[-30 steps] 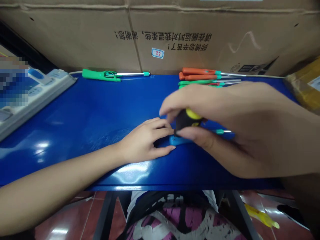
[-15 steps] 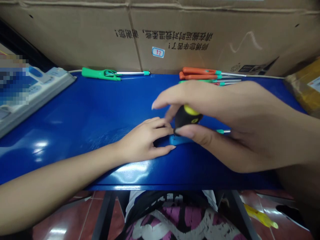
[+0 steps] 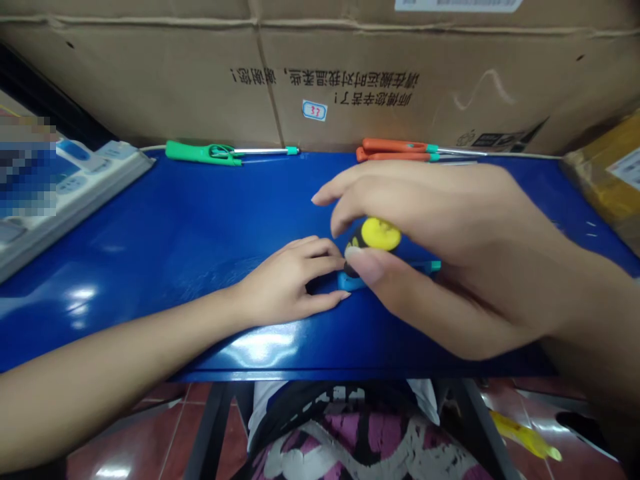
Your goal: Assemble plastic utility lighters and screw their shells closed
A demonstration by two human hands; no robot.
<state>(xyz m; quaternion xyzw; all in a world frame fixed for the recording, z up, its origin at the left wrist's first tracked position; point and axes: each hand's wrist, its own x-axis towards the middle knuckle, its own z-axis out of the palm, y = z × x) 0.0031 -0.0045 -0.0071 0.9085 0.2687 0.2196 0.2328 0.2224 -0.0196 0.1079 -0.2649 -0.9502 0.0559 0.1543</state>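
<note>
My right hand (image 3: 450,247) grips the stubby black-and-yellow handle of a screwdriver (image 3: 381,235), fingers and thumb around it; its shaft is hidden. Beneath it a blue stick lighter (image 3: 350,281) lies flat on the blue table (image 3: 200,213). The lighter's teal collar (image 3: 434,265) shows to the right, partly behind my right hand. My left hand (image 3: 290,277) rests on the table and holds the lighter's left end between thumb and fingers. Where the screwdriver meets the lighter cannot be made out.
A green stick lighter (image 3: 195,152) and several orange ones (image 3: 395,145) lie at the back, against a large cardboard box (image 3: 175,87). On the left stands a white power strip (image 3: 100,175). A yellow-taped parcel (image 3: 600,177) sits at the right edge.
My right hand has turned and tilted the screwdriver handle, so its yellow end now faces up more. My left hand and the blue lighter stay in place.
</note>
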